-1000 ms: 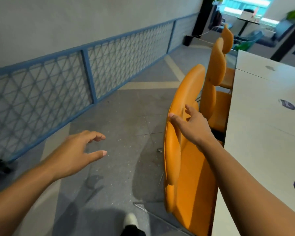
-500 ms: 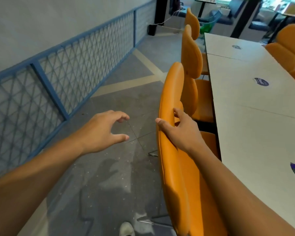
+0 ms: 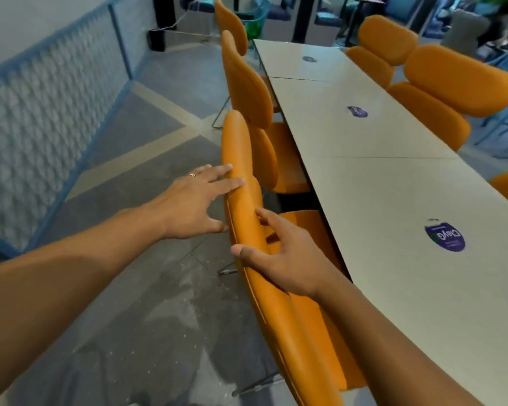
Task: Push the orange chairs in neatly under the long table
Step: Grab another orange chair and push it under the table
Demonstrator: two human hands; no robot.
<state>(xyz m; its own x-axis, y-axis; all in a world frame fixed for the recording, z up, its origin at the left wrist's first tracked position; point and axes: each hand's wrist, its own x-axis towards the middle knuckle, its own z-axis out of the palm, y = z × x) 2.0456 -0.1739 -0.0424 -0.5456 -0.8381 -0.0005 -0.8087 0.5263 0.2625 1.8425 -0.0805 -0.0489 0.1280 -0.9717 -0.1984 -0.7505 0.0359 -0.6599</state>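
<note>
Worktop [image 3: 393, 194] runs long and pale away from the person. The nearest orange chair [image 3: 279, 317] stands at its left edge, its seat reaching under as far as I can tell and its backrest turned a little off the line of the edge. The step in hand looks like the push on this chair. The left hand [image 3: 194, 203] lays straight fingers against the outer face of the backrest and holds nothing. The right hand [image 3: 285, 259] straddles the top rim and grips it, thumb on the outer side and fingers curled over the seat side. The next move probably calls for an even shove from both hands toward the worktop, with the right hand steering so the back ends up parallel to the edge.

Floor [image 3: 147, 303] on the left lies open as far as the blue railing [image 3: 41, 118], so there is room to stand and step. The tight side is the worktop's edge, where fingers on the seat side could get caught if the chair goes in deep. The second chair [image 3: 247, 80] stands just beside the nearest one, and I cannot tell whether they touch. A third chair [image 3: 230, 23] beyond it and the far chairs [image 3: 458, 77] across the worktop would need checking afterwards.
</note>
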